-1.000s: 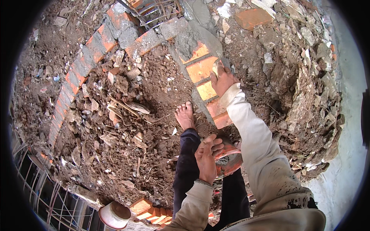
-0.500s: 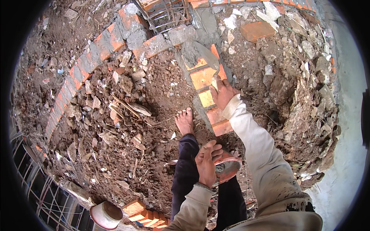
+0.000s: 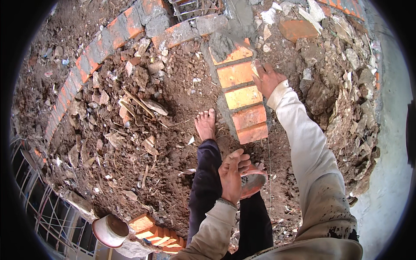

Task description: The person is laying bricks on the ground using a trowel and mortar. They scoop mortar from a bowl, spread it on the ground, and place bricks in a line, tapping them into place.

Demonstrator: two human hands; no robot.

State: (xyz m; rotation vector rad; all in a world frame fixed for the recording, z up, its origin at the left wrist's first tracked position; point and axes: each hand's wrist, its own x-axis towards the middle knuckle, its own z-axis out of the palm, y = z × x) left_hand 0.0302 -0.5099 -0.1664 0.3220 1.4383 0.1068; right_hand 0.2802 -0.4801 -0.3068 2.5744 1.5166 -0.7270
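Note:
My right hand [image 3: 268, 78] is closed round the handle of a trowel [image 3: 255, 68], at the right edge of a short row of orange bricks [image 3: 235, 74]. The trowel's blade is turned nearly edge-on and hard to make out. A heap of wet grey mortar [image 3: 222, 45] covers part of the farthest brick, and grey joints run between the farther bricks. My left hand [image 3: 232, 175] hovers by my knee, fingers loosely curled and apart, with nothing visible in it. Just beside it sits a reddish bucket [image 3: 255, 187] with grey mortar inside, partly hidden by that hand and my leg.
A curved brick wall [image 3: 89, 63] runs along the left, joining mortared bricks around steel bars [image 3: 197, 8] at the top. Rubble [image 3: 130, 108] covers the soil. A loose brick [image 3: 298, 30] lies far right. Stacked bricks [image 3: 151, 229] and a whitish pail [image 3: 110, 230] stand at lower left.
My right hand has shifted from over the bricks to their right edge, and the trowel blade has turned from flat to nearly edge-on. The mortar heap is more exposed. My left hand keeps its pose.

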